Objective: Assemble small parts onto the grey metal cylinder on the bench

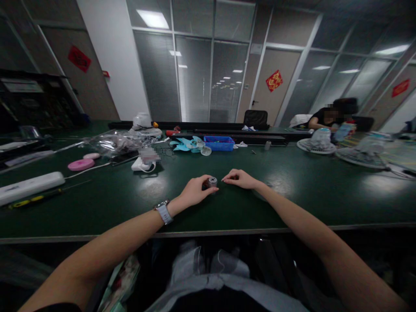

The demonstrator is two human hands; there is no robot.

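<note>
A small grey metal cylinder (212, 182) with a dark pattern on its top stands upright on the dark green table (182, 221). My left hand (196, 190), with a watch on the wrist, curls its thumb and fingers round the cylinder's left and near sides. To the right, my right hand (242, 178) is close to the cylinder but apart from it. Its thumb and fingertips are pinched together; whatever is between them is too small to make out.
Beyond my hands lie a blue basket (219, 143), light-blue fan blades (186, 144) and a white device (144, 164). A power strip (30, 186), a yellow-handled screwdriver (35, 198) and a pink disc (81, 164) are left. Fan parts (316, 146) and a seated person (328, 119) are back right.
</note>
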